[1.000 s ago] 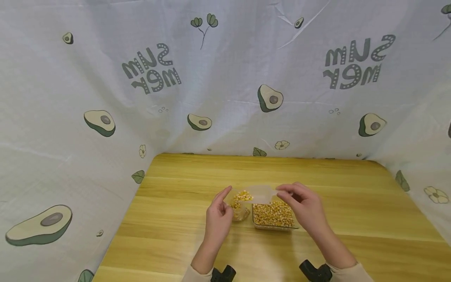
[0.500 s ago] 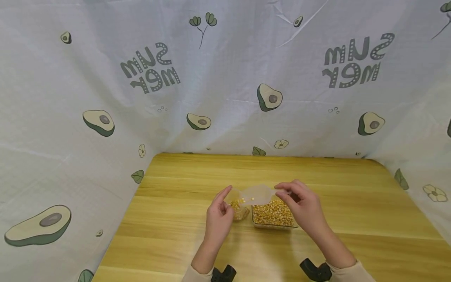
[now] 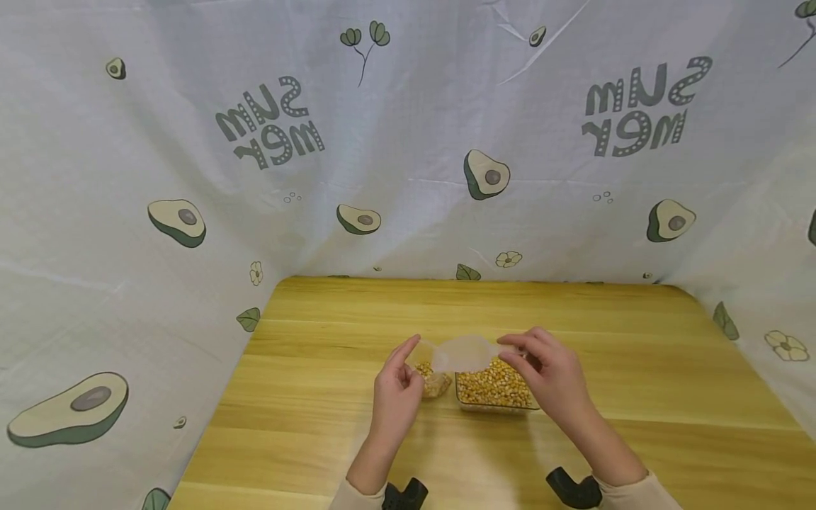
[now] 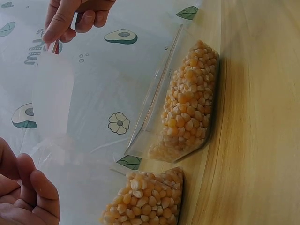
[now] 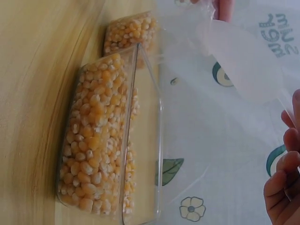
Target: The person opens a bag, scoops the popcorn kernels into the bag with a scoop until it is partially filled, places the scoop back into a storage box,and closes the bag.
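My left hand [image 3: 398, 386] grips the upper edge of a clear plastic bag [image 4: 143, 201], fingers curled at its mouth. Corn kernels fill the bag's lower part, which rests on the table. My right hand [image 3: 554, 372] pinches the thin handle of a translucent white scoop [image 3: 464, 353]. The scoop is tipped toward the left, its front end at the bag's mouth, and no kernels show in it. Below and to the right of the bag stands a clear rectangular container [image 5: 126, 140] holding many corn kernels [image 3: 494, 386].
Both bag and container stand on a wood-grain table [image 3: 306, 411]. A pale sheet printed with avocados [image 3: 487, 176] hangs behind and at both sides. Black wrist mounts [image 3: 404, 494] sit near the sleeves.
Kernels that lay at the scoop's front have slid off into the bag. The scoop has tilted further down to the left. The left hand has hardly moved.
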Demonstrator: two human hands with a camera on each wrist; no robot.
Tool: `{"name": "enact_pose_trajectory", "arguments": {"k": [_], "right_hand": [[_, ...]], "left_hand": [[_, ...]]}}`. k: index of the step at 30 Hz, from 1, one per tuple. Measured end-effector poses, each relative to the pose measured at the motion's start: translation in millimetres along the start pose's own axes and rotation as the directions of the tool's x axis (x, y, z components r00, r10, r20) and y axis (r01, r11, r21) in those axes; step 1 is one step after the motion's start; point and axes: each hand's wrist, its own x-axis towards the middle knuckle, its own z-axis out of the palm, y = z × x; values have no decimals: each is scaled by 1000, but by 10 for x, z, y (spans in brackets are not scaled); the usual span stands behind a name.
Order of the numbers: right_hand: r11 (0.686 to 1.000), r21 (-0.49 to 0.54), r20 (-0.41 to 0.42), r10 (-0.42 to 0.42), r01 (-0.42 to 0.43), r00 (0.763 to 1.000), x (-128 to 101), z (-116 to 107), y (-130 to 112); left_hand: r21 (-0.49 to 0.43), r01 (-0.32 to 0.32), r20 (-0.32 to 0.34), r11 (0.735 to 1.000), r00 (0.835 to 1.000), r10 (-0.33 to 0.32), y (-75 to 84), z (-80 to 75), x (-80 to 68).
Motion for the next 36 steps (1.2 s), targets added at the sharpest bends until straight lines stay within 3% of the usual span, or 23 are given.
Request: {"name": "enact_pose_trajectory", "arguments": {"k": [5,19,28,36], "right_hand": [[1000,-15,2,-15,15,1000,-31,-1,33],[998,33,-6,47,-47,999,-137,8,114],[978,92,-2,188,-187,982,-226,-37,177],[927,100,-16,364,-361,931,-307,-139,252]], "left_hand": [[-2,1,0,1000,1000,-1,-8,-5,-3],[-18,1,9,1000,1000,0,22,3,-23],[-6,-2,-2,1000,1000,2,-3,9,-21],[-13,-4,-11,1000,1000,4,-2,9,-23]]}}
